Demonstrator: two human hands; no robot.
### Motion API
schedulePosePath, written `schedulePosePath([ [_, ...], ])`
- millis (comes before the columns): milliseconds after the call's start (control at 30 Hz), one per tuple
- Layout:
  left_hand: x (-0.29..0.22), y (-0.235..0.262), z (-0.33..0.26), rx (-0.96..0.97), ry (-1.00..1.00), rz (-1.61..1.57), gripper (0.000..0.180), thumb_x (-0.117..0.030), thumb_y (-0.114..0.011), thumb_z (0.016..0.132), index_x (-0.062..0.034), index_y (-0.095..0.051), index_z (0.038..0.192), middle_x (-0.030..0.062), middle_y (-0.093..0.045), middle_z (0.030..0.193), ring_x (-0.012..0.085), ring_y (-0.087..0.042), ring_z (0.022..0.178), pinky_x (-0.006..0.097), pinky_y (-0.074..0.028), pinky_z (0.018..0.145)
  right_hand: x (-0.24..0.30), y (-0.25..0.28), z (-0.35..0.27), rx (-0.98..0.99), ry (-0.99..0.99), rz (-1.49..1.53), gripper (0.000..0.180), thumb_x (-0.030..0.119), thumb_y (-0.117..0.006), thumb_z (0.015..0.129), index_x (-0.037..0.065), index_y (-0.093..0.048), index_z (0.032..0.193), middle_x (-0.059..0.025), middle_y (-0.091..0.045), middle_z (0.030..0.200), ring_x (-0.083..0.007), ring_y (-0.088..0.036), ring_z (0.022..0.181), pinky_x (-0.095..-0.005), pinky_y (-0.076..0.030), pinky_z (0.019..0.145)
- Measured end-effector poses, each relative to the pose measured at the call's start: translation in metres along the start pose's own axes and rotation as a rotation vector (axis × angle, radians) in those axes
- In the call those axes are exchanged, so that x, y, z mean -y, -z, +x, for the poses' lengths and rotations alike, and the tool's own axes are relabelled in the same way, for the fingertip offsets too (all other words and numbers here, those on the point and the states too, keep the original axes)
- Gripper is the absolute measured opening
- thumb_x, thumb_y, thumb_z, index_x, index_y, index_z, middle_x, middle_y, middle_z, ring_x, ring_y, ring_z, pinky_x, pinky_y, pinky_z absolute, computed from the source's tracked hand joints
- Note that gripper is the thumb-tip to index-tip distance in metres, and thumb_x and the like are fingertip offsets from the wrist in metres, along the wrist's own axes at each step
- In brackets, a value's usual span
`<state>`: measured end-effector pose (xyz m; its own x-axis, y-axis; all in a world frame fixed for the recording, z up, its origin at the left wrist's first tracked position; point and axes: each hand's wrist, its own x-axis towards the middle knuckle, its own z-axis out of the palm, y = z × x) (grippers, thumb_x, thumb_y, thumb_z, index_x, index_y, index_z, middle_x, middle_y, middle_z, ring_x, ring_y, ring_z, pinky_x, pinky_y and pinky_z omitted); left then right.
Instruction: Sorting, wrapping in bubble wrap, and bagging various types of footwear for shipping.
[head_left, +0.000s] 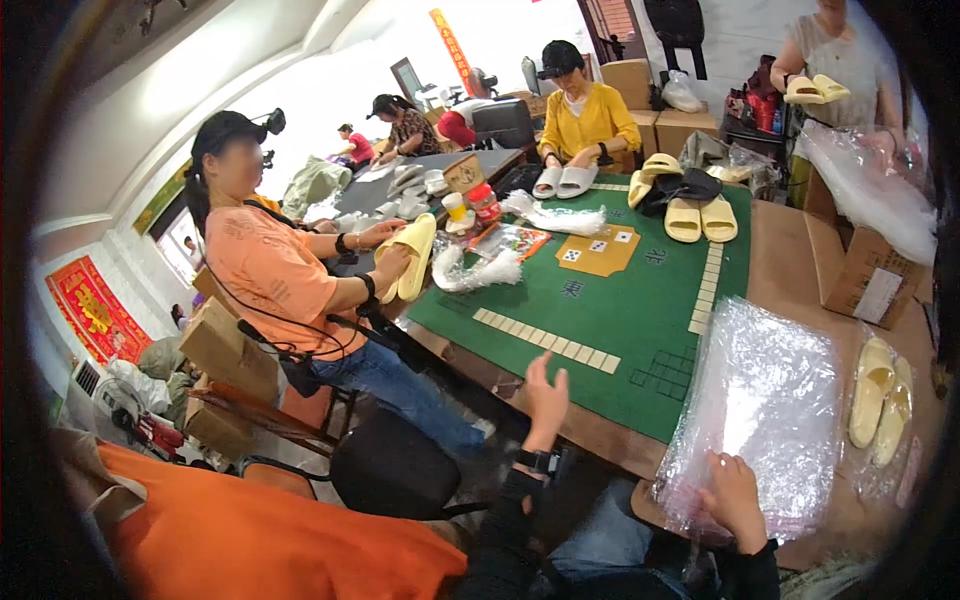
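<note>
My left hand (545, 400) is raised over the near edge of the table. Its fingers are apart and hold nothing. A stack of clear plastic bags (760, 390) lies at the table's near right corner, shiny and wrinkled. On its lower part rests my right hand (735, 500), fingers slightly bent against the plastic; no bag is lifted by it. To the right of the stack, a pair of yellow slippers (870, 400) lies in a clear bag.
A green mat (520, 300) with printed tiles covers the table. Yellow slippers (700, 217) and plastic bundles (480, 272) sit farther off. A person in orange (275, 270) at left holds yellow slippers (410, 258). A cardboard box (870, 270) stands at right.
</note>
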<state>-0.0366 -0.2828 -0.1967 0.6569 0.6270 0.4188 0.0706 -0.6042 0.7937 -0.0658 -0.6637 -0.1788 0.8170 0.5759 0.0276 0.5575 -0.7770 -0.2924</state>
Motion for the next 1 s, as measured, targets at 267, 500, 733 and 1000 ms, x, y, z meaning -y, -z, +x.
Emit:
schedulePosePath([
  [267, 0.031, 0.038, 0.027, -0.345, 0.188, 0.133, 0.049, -0.016, -0.061, 0.085, 0.0016, -0.046, 0.127, 0.0231, -0.044, 0.131, 0.0397, -0.042, 0.121, 0.045, -0.032, 0.103, 0.008, 0.011, 0.004, 0.062, -0.017, 0.033, 0.065, 0.027, -0.07, 0.077, 0.003, -0.045, 0.131, -0.0201, -0.053, 0.122, -0.039, -0.049, 0.115, -0.0485, -0.041, 0.094],
  [500, 0.061, 0.026, 0.028, -0.314, 0.326, 0.255, 0.056, -0.02, -0.062, 0.086, 0.0016, -0.04, 0.132, 0.0234, -0.037, 0.137, 0.0403, -0.034, 0.127, 0.047, -0.028, 0.106, 0.004, 0.005, 0.001, -0.006, 0.045, -0.031, 0.065, 0.025, -0.071, 0.076, 0.003, -0.045, 0.131, -0.0217, -0.052, 0.122, -0.0413, -0.049, 0.112, -0.0461, -0.04, 0.097],
  [733, 0.082, 0.021, 0.072, 0.093, 0.24, 0.575, 0.064, -0.033, -0.06, 0.086, 0.002, -0.043, 0.136, 0.0245, -0.042, 0.139, 0.0384, -0.031, 0.135, 0.047, -0.023, 0.111, 0.004, -0.003, -0.002, 0.003, 0.014, -0.026, 0.07, 0.024, -0.071, 0.076, 0.006, -0.041, 0.136, -0.0213, -0.049, 0.127, -0.0431, -0.046, 0.119, -0.0512, -0.038, 0.097],
  [1000, 0.07, 0.0, 0.099, 0.125, 0.039, 0.545, 0.049, -0.039, -0.07, 0.079, -0.0045, -0.06, 0.113, 0.0212, -0.059, 0.108, 0.0405, -0.056, 0.103, 0.049, -0.044, 0.089, 0.01, -0.006, -0.002, 0.083, -0.08, -0.105, 0.07, 0.027, -0.072, 0.078, 0.007, -0.04, 0.137, -0.0209, -0.049, 0.13, -0.0431, -0.045, 0.121, -0.0538, -0.038, 0.098],
])
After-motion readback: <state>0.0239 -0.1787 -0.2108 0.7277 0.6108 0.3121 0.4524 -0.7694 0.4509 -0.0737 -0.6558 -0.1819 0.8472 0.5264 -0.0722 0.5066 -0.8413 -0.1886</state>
